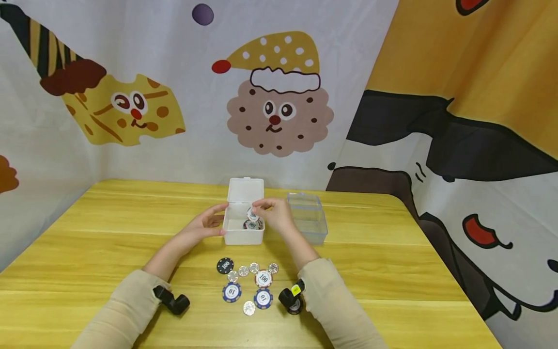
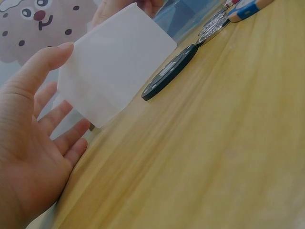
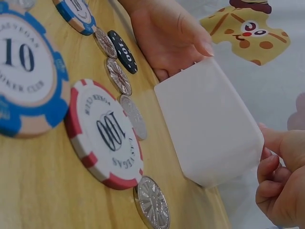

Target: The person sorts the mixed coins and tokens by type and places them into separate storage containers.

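Observation:
In the head view, a white plastic box stands with its hinged lid raised at the back. My left hand rests against its left side, thumb at the near corner and fingers fairly straight. In the left wrist view that hand has its fingers spread beside the wall. Over the box's right half, my right hand pinches a white poker chip marked 100. Below it, dark-edged poker chips lie inside. The right wrist view shows my right fingers at the rim, where the wall hides the chip.
A clear plastic box stands right of the white one. Toward me lie a black chip, a red-edged chip, blue-edged chips and several silver coin-like discs. Another chip is partly under the right wrist camera.

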### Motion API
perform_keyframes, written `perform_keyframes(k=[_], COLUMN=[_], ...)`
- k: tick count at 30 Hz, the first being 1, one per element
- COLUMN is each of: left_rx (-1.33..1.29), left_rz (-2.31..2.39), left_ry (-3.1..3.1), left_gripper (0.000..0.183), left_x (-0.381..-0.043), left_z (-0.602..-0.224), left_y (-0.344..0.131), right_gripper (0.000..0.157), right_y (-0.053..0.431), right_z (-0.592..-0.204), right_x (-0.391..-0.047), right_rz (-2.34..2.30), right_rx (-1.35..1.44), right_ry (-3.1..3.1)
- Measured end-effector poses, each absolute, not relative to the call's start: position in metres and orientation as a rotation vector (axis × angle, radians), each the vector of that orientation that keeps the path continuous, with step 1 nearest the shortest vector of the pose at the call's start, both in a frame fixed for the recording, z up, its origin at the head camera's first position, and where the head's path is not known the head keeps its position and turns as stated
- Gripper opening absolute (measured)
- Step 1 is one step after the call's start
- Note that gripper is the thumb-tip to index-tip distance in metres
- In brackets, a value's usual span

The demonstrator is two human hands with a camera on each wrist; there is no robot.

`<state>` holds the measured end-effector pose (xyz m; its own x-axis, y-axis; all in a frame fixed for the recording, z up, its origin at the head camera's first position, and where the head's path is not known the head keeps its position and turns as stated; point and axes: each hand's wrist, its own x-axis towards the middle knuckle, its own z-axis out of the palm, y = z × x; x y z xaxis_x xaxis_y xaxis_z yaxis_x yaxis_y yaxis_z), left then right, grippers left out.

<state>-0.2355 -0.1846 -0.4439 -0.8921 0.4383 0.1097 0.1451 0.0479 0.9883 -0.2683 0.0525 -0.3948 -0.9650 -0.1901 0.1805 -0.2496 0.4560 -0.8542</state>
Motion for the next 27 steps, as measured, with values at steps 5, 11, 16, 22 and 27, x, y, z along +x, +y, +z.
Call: perform_keyframes(k=[5, 11, 16, 22, 27], left_rx=[0.608, 0.606, 0.606, 0.588, 0.598], left_rz=[1.930, 1.922, 1.923, 1.920, 1.924], left_ry=[2.109, 2.118, 2.113, 2.111, 2.100], left_gripper=[0.068, 0.068, 0.069, 0.068, 0.069], left_x=[-0.237, -0.238, -0.238, -0.233, -0.225], left_z=[-0.446, -0.448, -0.448, -0.441, -0.427], left_y=[-0.185, -0.186, -0.185, -0.184, -0.180], right_gripper=[0.016, 0.021, 0.022, 0.023, 0.022], right_y=[0.053, 0.054, 0.058, 0.067, 0.076], right_z=[-0.396, -0.393, -0.388, -0.382, -0.381], right_x=[-0.268, -0.265, -0.258, -0.244, -0.231], right_rz=[1.522, 1.481, 1.437, 1.489, 1.539], right_rx=[0.421, 0.459, 0.528, 0.669, 0.797], right_ry=[-2.638, -2.661, -2.660, -2.626, -2.639])
